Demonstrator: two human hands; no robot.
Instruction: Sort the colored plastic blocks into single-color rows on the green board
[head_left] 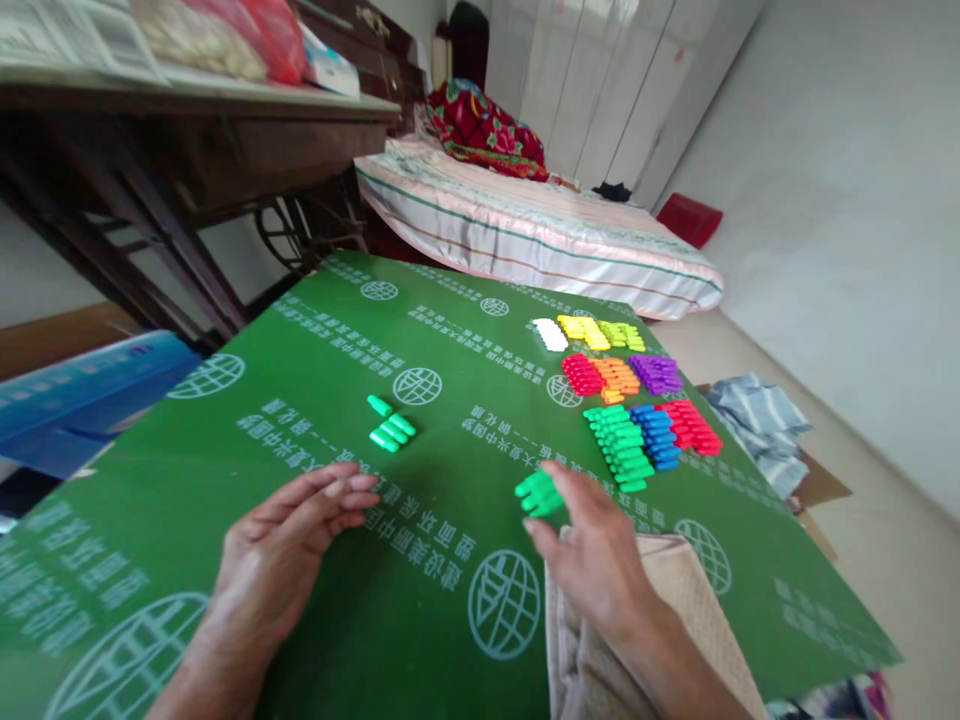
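Observation:
My left hand (292,545) hovers over the left front of the green board, thumb and fingertips pressed together; whatever they may hold is hidden. Just beyond it lie several small green plastic pieces (393,426), shaped like pen caps. My right hand (592,550) has its thumb and index finger apart, at the near right edge of a small cluster of green pieces (537,492). I cannot tell whether the fingers touch them. Farther right, a larger block of green pieces (619,446) sits in tight rows beside blue pieces (655,436) and red pieces (691,427).
The green board (435,640) carries white print. More sorted groups lie at its far right: white (550,334), yellow (585,331), orange (616,376) and purple pieces (655,374). A beige cloth (675,570) lies under my right forearm. A bed (525,225) stands beyond.

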